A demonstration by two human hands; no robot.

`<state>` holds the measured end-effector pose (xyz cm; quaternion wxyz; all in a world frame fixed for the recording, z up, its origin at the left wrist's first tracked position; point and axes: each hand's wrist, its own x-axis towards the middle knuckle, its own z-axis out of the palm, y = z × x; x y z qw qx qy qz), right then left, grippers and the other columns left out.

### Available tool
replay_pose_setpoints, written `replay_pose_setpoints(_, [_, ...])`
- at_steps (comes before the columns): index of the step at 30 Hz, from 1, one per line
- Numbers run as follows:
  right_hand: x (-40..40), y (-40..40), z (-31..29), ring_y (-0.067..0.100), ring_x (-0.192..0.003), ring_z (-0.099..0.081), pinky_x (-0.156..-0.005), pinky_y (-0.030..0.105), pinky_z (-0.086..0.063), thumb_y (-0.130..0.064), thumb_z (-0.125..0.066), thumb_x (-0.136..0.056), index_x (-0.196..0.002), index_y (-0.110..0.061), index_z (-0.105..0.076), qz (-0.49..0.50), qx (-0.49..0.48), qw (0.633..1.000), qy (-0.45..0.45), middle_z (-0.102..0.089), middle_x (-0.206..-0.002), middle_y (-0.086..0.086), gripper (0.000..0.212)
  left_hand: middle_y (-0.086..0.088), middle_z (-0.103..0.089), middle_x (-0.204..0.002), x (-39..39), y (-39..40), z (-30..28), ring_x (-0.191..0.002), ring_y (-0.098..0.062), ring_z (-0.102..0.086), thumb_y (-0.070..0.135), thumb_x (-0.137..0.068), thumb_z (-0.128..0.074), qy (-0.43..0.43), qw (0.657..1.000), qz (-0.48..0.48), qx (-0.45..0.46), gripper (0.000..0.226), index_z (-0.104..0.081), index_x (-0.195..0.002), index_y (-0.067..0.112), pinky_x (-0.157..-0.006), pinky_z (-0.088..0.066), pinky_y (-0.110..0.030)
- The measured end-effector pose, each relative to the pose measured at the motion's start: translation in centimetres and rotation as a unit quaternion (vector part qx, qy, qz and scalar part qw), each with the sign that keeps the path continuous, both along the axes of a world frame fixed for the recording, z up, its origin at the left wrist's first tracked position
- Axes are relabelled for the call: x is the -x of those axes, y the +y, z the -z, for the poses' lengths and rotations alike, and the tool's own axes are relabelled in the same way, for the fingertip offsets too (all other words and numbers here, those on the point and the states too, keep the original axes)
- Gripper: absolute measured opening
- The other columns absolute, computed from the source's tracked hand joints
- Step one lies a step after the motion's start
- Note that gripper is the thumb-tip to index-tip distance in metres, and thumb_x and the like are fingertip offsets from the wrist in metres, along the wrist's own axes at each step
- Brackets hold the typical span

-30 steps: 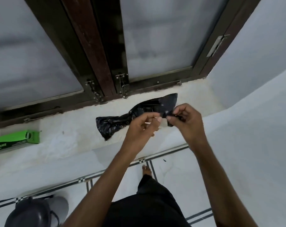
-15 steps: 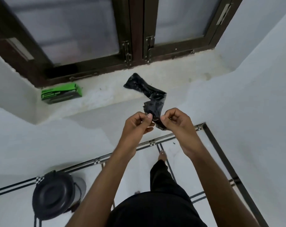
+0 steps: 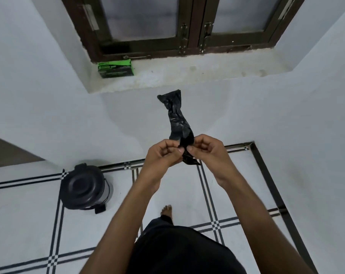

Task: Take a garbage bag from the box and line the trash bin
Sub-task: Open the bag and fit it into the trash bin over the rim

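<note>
Down at left on the tiled floor (image 3: 29, 224): bin (image 3: 84, 186), dark, round, lid shut, well apart from the hands. Higher, on the sill (image 3: 187, 76) under the window (image 3: 187, 26): box (image 3: 115, 70), green, lying flat at the sill's left end, no bag showing at its opening.

At centre: left hand (image 3: 163, 155), fingers curled, thumb and forefinger pinching the bag (image 3: 177, 117) at its near end. Just beside it, nearly touching: right hand (image 3: 205, 150), curled the same way, pinching the same end from the other side. Nothing else held by either.

Bag: black, thin, glossy, creased, folded into a narrow twisted strip, standing up and away from the hands, flared a little at the far tip, a short tail hanging below the pinch. Held in the air in front of the wall, well clear of bin and box.

Likely step: finding the mouth and parting the layers. Best done by rubbing the two plies between thumb and finger until they slip, then drawing the hands apart slowly; a sharp pull risks tearing such thin film. If the held end proves sealed, turn to the other end. After that, a shake to fill it with air, a step left to the bin, lid up, mouth folded over the rim.
</note>
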<state>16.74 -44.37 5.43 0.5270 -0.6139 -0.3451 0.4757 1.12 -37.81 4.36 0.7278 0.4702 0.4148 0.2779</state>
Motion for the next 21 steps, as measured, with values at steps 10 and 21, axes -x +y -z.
replay_pose_setpoints(10, [8.3,-8.9,3.7,0.014,-0.082,-0.066,-0.076,0.028,-0.055,-0.005,-0.071,-0.087,-0.097,-0.016,-0.066,-0.011,0.007,0.996,0.085,-0.068,-0.081,-0.002,0.016,-0.015,-0.071,-0.104,9.3,-11.2,1.1,-0.099,-0.022,-0.07,0.006,-0.096,-0.063,-0.041,0.985,-0.098,0.136,0.012,-0.06,-0.085,0.011,-0.093,-0.058,-0.03])
replay_pose_setpoints(21, [18.2,-11.7,3.6,0.012,-0.073,-0.062,-0.074,0.028,-0.056,-0.014,-0.068,-0.091,-0.085,-0.014,-0.067,0.029,0.02,0.996,0.087,-0.066,-0.081,0.002,0.006,0.007,-0.067,-0.068,20.3,-15.7,1.0,-0.068,-0.005,-0.065,0.016,-0.097,-0.064,0.143,0.979,-0.136,-0.046,0.013,-0.067,-0.085,0.014,-0.07,-0.056,-0.021])
